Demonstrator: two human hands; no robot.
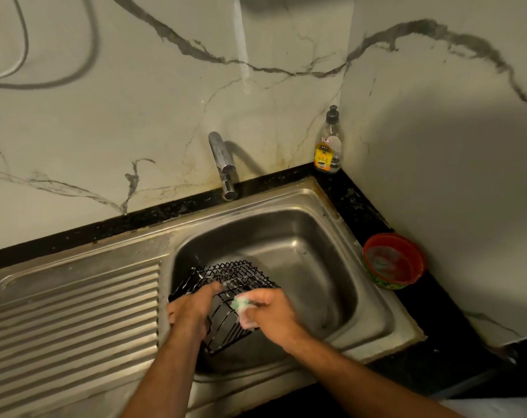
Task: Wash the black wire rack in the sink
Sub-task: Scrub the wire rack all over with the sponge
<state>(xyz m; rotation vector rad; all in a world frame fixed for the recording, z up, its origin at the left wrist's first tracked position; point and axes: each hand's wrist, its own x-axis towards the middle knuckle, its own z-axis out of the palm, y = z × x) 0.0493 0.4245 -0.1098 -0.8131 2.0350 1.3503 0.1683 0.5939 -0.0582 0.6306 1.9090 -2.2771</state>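
Marble-look wall (pixel 135 116) backs a black counter (pixel 361 203) holding a steel sink (pixel 301 251) with a ribbed draining board (pixel 69 312) on its left. At the near left of the basin, tilted on edge, sits the black wire rack (pixel 235 276). Its left side is gripped by the left hand (pixel 192 309), fingers curled over the wires. Pressed against its near face, the right hand (pixel 274 315) clutches a soapy sponge (pixel 243 309). A tap (pixel 223 164) stands at the far edge, a soap bottle (pixel 328 146) in the far right corner, a red bowl (pixel 393 260) to the right
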